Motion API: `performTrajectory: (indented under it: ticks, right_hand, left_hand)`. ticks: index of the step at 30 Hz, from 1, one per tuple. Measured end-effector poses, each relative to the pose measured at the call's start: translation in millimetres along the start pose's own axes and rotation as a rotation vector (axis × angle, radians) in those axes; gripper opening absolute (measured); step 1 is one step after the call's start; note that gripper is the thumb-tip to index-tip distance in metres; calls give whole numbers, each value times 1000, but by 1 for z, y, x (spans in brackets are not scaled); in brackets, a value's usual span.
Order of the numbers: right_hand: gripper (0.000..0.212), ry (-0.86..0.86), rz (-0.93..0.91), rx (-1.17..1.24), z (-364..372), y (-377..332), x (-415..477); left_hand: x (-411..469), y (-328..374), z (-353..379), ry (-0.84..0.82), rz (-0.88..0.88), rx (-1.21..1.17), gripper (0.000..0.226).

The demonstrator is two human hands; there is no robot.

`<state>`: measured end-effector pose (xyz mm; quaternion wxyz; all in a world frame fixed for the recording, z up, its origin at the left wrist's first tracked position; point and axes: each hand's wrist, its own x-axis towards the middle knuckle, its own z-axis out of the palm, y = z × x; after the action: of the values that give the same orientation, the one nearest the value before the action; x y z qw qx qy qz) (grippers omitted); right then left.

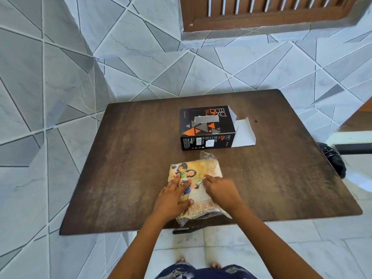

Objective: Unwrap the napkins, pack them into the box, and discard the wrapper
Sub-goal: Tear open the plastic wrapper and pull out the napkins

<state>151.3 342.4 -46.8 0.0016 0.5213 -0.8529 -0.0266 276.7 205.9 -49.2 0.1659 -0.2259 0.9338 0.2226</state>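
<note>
1. The pack point(198, 186) of napkins lies wrapped at the near edge of the table point(124, 162); its clear wrapper is bunched at both ends.
2. The left hand point(173, 198) lies flat on the pack, fingers spread, gripping nothing; the right hand point(219, 190) pinches the wrapper on top.
3. The box point(205, 127) lies just beyond the pack, apart from it; its right end is open, white flaps out.
4. A black bag point(334, 160) hangs off the table's right side.
</note>
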Motion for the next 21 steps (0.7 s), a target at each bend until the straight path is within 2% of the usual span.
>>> performTrajectory:
  ticks: [3, 8, 13, 18, 21]
  right_hand:
    - [38, 48, -6, -37, 0, 2, -1]
    - [13, 105, 157, 174, 8, -4, 1]
    - [24, 188, 305, 421, 9, -7, 2]
    - [19, 203, 173, 301, 7, -7, 2]
    - [25, 219, 104, 262, 5, -10, -1]
  left_hand:
    - [0, -2, 2, 13, 8, -12, 68]
    - [1, -3, 4, 20, 13, -39, 67]
    - [1, -2, 5, 17, 28, -43, 66]
    - [1, -3, 5, 4, 27, -41, 67]
    - [1, -4, 4, -1, 24, -32, 67]
